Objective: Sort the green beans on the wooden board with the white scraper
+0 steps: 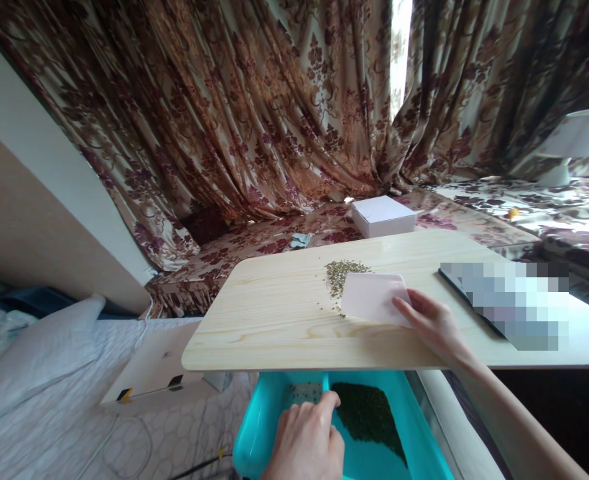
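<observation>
My right hand pinches a thin white card by its right end, thumb on top. The card slants over the pale wooden table, its left edge against a loose pile of small greenish-brown bits. Below the table's front edge is a turquoise two-part tray. Over its divider my left hand is closed, fingers curled; their undersides are hidden. A dark green heap of fine bits fills part of the right compartment. A few dark specks lie on a pale patch in the left compartment.
A tablet-like device, its screen blurred out, lies on the table's right side. Behind the table stand a white box and a lamp. At left, a bed bears a pillow, a white carton and cables.
</observation>
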{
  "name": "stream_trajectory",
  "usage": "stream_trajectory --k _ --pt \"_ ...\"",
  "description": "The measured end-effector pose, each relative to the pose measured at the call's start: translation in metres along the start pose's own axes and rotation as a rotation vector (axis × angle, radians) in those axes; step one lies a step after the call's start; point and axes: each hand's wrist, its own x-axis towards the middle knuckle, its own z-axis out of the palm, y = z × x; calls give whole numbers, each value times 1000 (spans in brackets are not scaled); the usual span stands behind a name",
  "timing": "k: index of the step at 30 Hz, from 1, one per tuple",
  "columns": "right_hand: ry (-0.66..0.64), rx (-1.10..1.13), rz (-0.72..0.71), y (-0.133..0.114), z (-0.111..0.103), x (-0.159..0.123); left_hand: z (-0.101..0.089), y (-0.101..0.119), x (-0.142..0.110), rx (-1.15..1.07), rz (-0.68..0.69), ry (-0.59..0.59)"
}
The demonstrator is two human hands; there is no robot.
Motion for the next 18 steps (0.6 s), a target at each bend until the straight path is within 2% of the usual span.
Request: stream_trajectory --k 5,12,18 --pt "68 -16 -3 2 -1 -1 -4 -1 -3 -17 -30 -9" --pt "50 -57 -12 3 -1 0 -4 -4 -6 -39 -37 12" --pt "27 31 10 5 0 0 -4 -4 -6 -45 -39 36"
